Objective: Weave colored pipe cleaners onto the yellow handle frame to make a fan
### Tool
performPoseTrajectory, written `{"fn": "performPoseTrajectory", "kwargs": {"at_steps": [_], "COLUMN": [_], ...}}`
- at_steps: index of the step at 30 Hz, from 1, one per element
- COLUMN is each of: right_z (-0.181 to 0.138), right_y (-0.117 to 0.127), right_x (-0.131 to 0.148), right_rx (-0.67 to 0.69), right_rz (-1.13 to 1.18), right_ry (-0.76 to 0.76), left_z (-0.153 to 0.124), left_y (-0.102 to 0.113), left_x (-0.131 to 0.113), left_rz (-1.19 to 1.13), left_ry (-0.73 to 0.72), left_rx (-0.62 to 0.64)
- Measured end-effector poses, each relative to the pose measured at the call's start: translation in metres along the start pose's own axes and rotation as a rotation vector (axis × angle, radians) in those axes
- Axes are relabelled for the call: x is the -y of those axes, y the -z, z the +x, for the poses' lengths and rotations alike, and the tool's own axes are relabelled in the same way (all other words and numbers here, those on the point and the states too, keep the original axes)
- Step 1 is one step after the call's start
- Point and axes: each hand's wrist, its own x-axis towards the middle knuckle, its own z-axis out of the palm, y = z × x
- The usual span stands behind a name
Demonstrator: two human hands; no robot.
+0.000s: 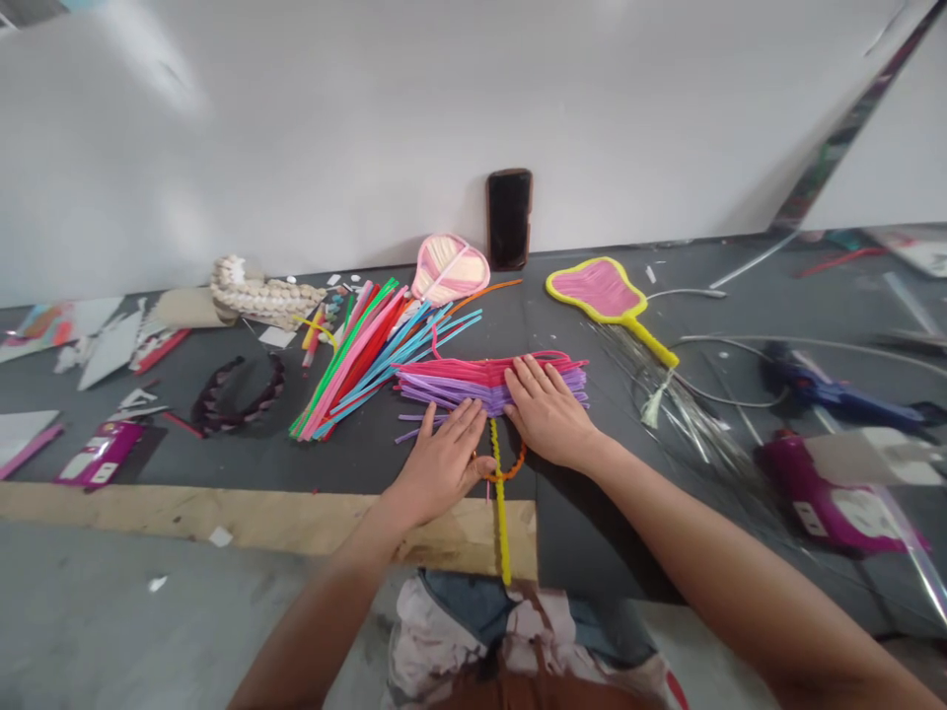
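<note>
My left hand [442, 456] lies flat on the dark mat, fingers spread, touching the purple ends of a bundle of pink and purple pipe cleaners [473, 380]. My right hand [546, 412] presses flat on the same bundle from the right. Between the hands runs a yellow pipe cleaner stem [501, 513] toward me, crossed by a short orange one [510, 467]. Neither hand grips anything.
A loose pile of colourful pipe cleaners [370, 355] lies to the left. Behind are a pink woven fan [448, 268], a yellow-edged pink fan [603, 293] and a black phone [509, 217] against the wall. Glue guns [829, 385] and cables lie right; a dark headband [237, 394] left.
</note>
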Motion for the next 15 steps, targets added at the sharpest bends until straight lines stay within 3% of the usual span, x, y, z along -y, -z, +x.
{"fn": "performPoseTrajectory", "kwargs": {"at_steps": [15], "right_z": [-0.002], "right_y": [-0.004], "right_x": [-0.001], "right_rx": [-0.029], "right_rz": [0.015], "right_ry": [0.004], "left_z": [0.011], "left_y": [0.016], "left_x": [-0.008], "left_rz": [0.149], "left_ry": [-0.015], "left_rx": [-0.082]}}
